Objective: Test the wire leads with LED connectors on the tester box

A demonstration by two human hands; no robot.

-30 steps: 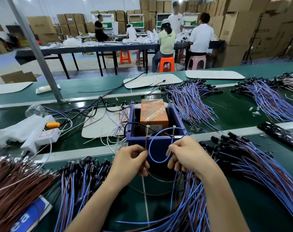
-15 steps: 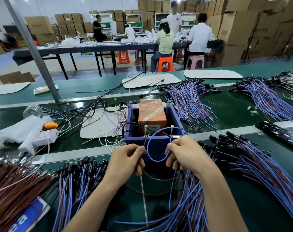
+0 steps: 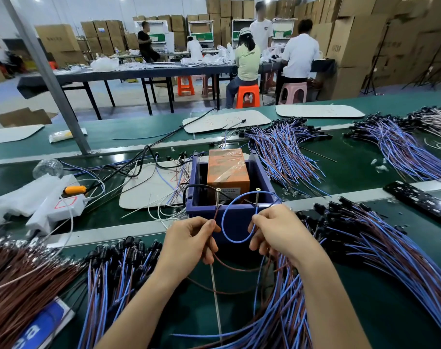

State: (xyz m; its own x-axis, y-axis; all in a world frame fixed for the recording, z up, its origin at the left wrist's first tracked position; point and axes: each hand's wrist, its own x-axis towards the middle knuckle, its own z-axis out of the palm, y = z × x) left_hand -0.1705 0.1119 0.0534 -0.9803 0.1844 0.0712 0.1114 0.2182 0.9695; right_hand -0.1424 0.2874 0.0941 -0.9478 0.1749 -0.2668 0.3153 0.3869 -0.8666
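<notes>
Blue wire [image 3: 222, 220] is looping in front of the box [image 3: 239, 217] on the green surface [image 3: 189, 313]. Left hand [image 3: 189, 240] is pinching its brown lead [image 3: 215, 211] against one screw [image 3: 218, 190]; right hand [image 3: 279, 233] is pinching the blue end by the other, both grips clamped.

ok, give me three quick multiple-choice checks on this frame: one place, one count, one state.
1. Where is the orange block?
A) inside the blue box
B) on the white board
C) under the far table

2. How many screws stand upright on the box's front rim?
A) one
B) two
C) four

3. What are the hands doing?
A) lying flat on the belt
B) left hand pinches a brown wire, right hand a blue wire
C) both lifting the box

Key: 1 A, the box walls surround it; 2 B, one screw head stands before each hand; 3 B, fingertips close on each wire near a screw.
</notes>
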